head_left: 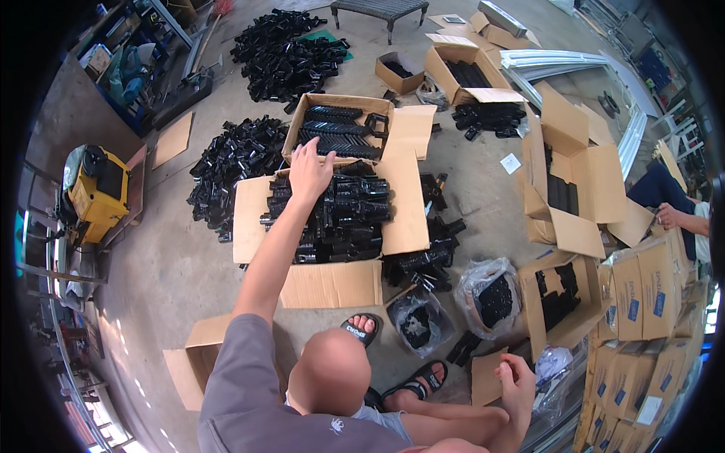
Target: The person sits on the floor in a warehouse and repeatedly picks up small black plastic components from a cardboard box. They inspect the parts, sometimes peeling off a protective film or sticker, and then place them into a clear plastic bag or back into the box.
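My left hand (310, 172) reaches forward with its fingers apart, at the near edge of a cardboard box (296, 136) holding rows of black plastic parts (332, 130). No object shows in that hand. Below it, a nearer open cardboard box (332, 283) is heaped with loose black plastic parts (343, 208). My right hand (516, 383) is raised over my bent leg at the lower right, fingers curled together; what they hold, if anything, is hidden. Nearest to it are a cardboard flap (487, 377) and a crumpled clear plastic bag (553, 364).
Piles of black parts (234, 170) lie on the floor left of the boxes. Bag-lined bins of small black pieces (495, 302) and open cartons (604, 177) stand to the right. Stacked cartons (634, 294) rise beside another person's hand (668, 217). A yellow machine (98, 192) stands far left.
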Demonstrator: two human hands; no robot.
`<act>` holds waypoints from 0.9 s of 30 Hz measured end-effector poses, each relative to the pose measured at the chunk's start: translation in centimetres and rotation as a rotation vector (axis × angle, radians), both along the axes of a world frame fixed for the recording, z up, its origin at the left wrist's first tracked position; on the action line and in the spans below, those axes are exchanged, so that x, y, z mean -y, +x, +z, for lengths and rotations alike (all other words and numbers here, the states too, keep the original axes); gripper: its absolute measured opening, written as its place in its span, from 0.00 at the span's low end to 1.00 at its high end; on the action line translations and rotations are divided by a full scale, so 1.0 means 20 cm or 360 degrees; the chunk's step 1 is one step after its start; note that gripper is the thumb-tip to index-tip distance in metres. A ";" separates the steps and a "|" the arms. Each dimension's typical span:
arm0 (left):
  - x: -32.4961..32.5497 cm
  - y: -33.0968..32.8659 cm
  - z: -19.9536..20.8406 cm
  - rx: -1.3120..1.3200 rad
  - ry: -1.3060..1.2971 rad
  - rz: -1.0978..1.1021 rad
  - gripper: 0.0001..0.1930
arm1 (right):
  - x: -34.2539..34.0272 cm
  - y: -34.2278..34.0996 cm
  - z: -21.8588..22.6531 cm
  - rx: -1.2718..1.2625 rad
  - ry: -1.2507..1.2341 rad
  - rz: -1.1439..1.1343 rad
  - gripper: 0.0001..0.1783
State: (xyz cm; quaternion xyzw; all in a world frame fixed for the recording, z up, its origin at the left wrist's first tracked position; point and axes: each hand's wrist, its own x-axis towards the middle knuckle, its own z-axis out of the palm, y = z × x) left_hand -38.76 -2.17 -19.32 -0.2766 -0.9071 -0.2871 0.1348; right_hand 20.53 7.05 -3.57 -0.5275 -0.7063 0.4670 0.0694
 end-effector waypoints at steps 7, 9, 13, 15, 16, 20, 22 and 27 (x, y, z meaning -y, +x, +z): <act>-0.41 -0.52 -0.25 0.0813 -0.0599 0.0113 0.37 | -0.11 -0.10 -0.04 0.0290 -0.0080 0.0165 0.16; -0.51 -0.58 -0.31 0.0910 -0.0733 0.0061 0.32 | -0.14 -0.10 -0.08 0.0355 -0.0170 0.0090 0.17; -0.69 -0.59 -0.36 0.0916 -0.1089 -0.0182 0.35 | -0.20 -0.11 -0.15 0.0412 -0.0280 -0.0046 0.16; -0.79 -0.55 -0.38 0.0808 -0.1269 -0.0167 0.38 | -0.23 -0.13 -0.19 0.0387 -0.0344 -0.0106 0.17; -0.81 -0.56 -0.40 0.0853 -0.1356 -0.0170 0.46 | -0.25 -0.13 -0.20 0.0409 -0.0375 -0.0102 0.17; -0.91 -0.47 -0.39 0.0909 -0.1543 0.0135 0.61 | -0.30 -0.23 -0.18 0.0549 -0.0499 -0.0084 0.17; -0.91 -0.42 -0.40 0.0783 -0.1556 0.0162 0.61 | -0.33 -0.30 -0.15 0.0603 -0.0524 -0.0061 0.17; -0.93 -0.40 -0.50 0.0629 -0.1477 0.0209 0.59 | -0.36 -0.30 -0.20 0.0536 -0.0455 0.0059 0.17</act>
